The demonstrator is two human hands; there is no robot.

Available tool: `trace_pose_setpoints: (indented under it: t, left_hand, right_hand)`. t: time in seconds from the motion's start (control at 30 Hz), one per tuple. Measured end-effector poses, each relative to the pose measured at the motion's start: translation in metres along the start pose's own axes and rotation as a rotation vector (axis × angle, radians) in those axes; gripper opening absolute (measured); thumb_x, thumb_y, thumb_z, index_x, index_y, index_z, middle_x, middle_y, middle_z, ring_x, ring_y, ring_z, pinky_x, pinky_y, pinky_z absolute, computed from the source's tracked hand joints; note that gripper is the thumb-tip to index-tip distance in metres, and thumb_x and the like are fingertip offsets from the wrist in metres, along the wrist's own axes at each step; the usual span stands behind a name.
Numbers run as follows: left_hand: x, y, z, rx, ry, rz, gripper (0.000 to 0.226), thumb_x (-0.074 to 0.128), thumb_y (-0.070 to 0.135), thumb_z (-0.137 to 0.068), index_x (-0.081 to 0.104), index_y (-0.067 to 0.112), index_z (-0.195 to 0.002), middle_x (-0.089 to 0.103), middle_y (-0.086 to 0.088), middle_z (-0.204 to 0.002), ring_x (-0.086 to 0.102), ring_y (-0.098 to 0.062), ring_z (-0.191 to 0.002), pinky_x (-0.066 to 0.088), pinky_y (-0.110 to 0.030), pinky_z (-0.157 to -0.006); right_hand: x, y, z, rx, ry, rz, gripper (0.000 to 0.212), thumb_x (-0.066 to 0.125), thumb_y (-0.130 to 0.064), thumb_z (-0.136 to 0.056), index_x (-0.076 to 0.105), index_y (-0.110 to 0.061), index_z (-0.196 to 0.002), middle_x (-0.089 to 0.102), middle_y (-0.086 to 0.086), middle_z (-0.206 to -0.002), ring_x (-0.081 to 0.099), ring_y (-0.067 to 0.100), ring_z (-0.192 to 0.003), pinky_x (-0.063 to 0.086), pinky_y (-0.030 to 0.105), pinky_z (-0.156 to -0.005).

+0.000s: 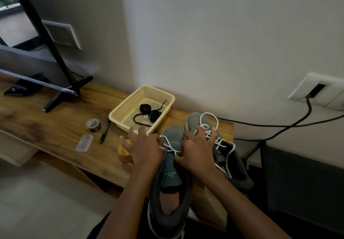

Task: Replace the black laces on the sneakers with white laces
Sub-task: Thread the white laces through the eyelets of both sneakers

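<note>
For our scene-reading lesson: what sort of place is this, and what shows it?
Probably a room in a home: a television stands on a low wooden unit against a plain wall, with a wall socket and a trailing cable.

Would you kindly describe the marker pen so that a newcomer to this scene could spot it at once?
On the wooden table, find the cream mesh basket by the wall. Just left of its near corner lies the marker pen, between the basket and a roll of tape. It is the only slim black stick there, with a green end nearest the viewer.
</note>
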State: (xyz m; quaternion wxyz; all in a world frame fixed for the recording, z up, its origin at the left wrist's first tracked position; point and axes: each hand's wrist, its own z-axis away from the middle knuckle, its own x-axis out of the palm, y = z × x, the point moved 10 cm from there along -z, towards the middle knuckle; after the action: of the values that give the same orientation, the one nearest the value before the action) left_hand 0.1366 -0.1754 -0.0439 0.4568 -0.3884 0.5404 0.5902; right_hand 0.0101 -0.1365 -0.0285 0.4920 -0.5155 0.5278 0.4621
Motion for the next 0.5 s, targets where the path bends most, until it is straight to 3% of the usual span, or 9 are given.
trace_pose_setpoints:
  t: [0.17, 0.23, 0.3, 0.37, 0.5]
  left_hand:
    - [0.003, -0.008, -0.010, -0.002, 0.041, 0.027, 0.018, 0.052, 0.035, -0.093, 0.068, 0.031, -0.100, 0.024, 0.000, -0.152, -0.003, -0.031, -0.143, -0.001, -0.060, -0.113]
    - [-0.013, -0.020, -0.014, -0.026, 0.165, 0.124, 0.015, 0.052, 0.030, -0.092, 0.066, 0.027, -0.096, 0.032, -0.001, -0.149, 0.004, -0.028, -0.143, 0.006, -0.058, -0.113]
    - [-0.040, -0.040, -0.008, -0.135, 0.348, 0.298, 0.011, 0.052, 0.027, -0.093, 0.061, 0.025, -0.098, 0.033, -0.002, -0.146, 0.011, -0.026, -0.141, 0.010, -0.053, -0.110]
    - [-0.051, -0.057, -0.001, -0.235, 0.427, 0.462, 0.010, 0.051, 0.026, -0.094, 0.057, 0.023, -0.102, 0.034, -0.004, -0.145, 0.014, -0.027, -0.139, 0.013, -0.052, -0.108]
    - [-0.038, -0.045, -0.010, -0.116, 0.314, 0.502, 0.027, 0.059, 0.019, -0.086, 0.055, 0.026, -0.112, 0.027, -0.004, -0.151, 0.007, -0.029, -0.141, 0.019, -0.055, -0.109]
  right_hand:
    - [0.002, 0.001, 0.001, 0.011, -0.034, -0.015, 0.031, 0.062, -0.040, -0.079, 0.069, -0.015, -0.096, 0.049, -0.002, -0.134, 0.017, 0.032, -0.139, -0.012, 0.058, -0.104]
    - [0.004, 0.000, 0.001, 0.012, -0.063, -0.027, 0.030, 0.062, -0.038, -0.079, 0.068, -0.015, -0.096, 0.048, -0.002, -0.135, 0.015, 0.032, -0.139, -0.011, 0.059, -0.106]
    - [0.004, 0.000, 0.001, 0.013, -0.069, -0.042, 0.027, 0.062, -0.037, -0.078, 0.066, -0.015, -0.092, 0.048, -0.002, -0.133, 0.015, 0.032, -0.139, -0.011, 0.060, -0.107]
    - [0.004, -0.001, 0.001, 0.012, -0.068, -0.044, 0.026, 0.062, -0.037, -0.078, 0.066, -0.014, -0.091, 0.049, -0.002, -0.131, 0.015, 0.032, -0.139, -0.011, 0.060, -0.108]
    - [0.005, -0.002, 0.000, 0.012, -0.075, -0.026, 0.030, 0.062, -0.038, -0.079, 0.066, -0.013, -0.096, 0.047, -0.001, -0.134, 0.015, 0.032, -0.139, -0.010, 0.061, -0.108]
